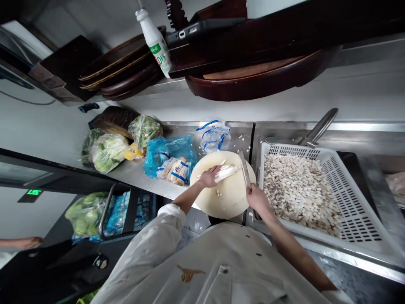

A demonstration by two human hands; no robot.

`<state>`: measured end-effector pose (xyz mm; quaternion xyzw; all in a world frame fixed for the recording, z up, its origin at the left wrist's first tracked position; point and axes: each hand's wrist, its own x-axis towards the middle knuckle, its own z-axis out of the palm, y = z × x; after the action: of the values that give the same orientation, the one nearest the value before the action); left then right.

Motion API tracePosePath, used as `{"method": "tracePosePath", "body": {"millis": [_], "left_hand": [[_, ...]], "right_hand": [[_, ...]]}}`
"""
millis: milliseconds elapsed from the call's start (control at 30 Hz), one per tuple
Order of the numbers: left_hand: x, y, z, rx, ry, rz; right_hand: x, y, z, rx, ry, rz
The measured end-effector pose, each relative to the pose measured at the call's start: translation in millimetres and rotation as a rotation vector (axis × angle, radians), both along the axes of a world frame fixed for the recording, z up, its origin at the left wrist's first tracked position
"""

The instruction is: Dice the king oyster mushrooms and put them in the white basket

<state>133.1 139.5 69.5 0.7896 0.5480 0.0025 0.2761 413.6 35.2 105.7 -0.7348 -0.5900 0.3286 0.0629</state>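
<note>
A round, cream-coloured cutting board (229, 204) lies on the steel counter in front of me. On it is a bundle of long white strips (226, 173), perhaps sliced mushroom. My left hand (209, 177) presses on the left end of these strips, fingers bent over them. My right hand (257, 197) grips the handle of a kitchen cleaver (244, 166) at the board's right side. The blade stands on edge, pointing away from me, just right of the strips' ends. A few small chopped bits (219, 194) lie nearer to me on the board.
To the right, a white perforated basket (357, 202) holds a heap of chopped pieces (297, 190), below a faucet (321, 126). Left of the board are a blue bag (177, 147) with wrapped packs and bagged greens (109, 154). Another person's hand (31, 242) shows far left.
</note>
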Motion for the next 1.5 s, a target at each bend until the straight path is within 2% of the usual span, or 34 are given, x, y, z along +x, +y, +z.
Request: {"method": "tracePosePath", "body": {"millis": [100,167,267,400,500,600,767,867,967,1100,1200,1333,1500], "left_hand": [[-23.5,4.9,6.0,0.012,0.022,-0.137],[-24.4,3.6,3.0,0.053,0.063,-0.135],[-12.0,-2.0,-7.7,0.111,0.106,-0.059],[5.6,-12.0,-21.9,0.124,0.091,0.009],[10.9,-16.5,-27.5,0.188,0.085,0.062],[3.9,-12.2,-26.9,0.214,0.031,0.031],[-13.3,10.1,-21.0,0.204,-0.071,0.037],[-13.4,17.3,-18.9,0.151,-0.134,-0.042],[-13.3,11.9,-17.6,0.148,-0.173,-0.114],[-14.0,-6.4,-20.4,0.2,-0.171,-0.083],[-10.0,-14.7,-25.9,0.196,-0.095,-0.08],[-4.8,-11.2,-29.7,0.186,-0.02,-0.094],[-11.9,-14.8,-25.7,0.208,-0.059,-0.089]], "right_hand": [[-3.8,4.5,3.9,-0.023,-0.117,0.084],[-10.9,0.8,3.5,-0.028,-0.129,0.153],[-22.1,-7.8,0.0,-0.024,-0.128,0.231],[-27.3,-12.0,-6.5,-0.012,-0.161,0.163],[-27.4,-4.9,-7.7,-0.029,-0.201,0.155],[-27.8,5.7,-4.7,-0.049,-0.209,0.173],[-32.8,15.8,1.0,-0.041,-0.256,0.156],[-37.2,19.3,2.7,-0.02,-0.271,0.155],[-41.1,16.7,3.4,-0.016,-0.308,0.111],[-40.1,4.1,6.9,-0.04,-0.315,0.16],[-35.0,-1.5,13.1,-0.037,-0.309,0.17],[-42.0,6.0,17.3,-0.064,-0.276,0.163],[-57.9,22.5,19.7,-0.114,-0.249,0.156]]}}
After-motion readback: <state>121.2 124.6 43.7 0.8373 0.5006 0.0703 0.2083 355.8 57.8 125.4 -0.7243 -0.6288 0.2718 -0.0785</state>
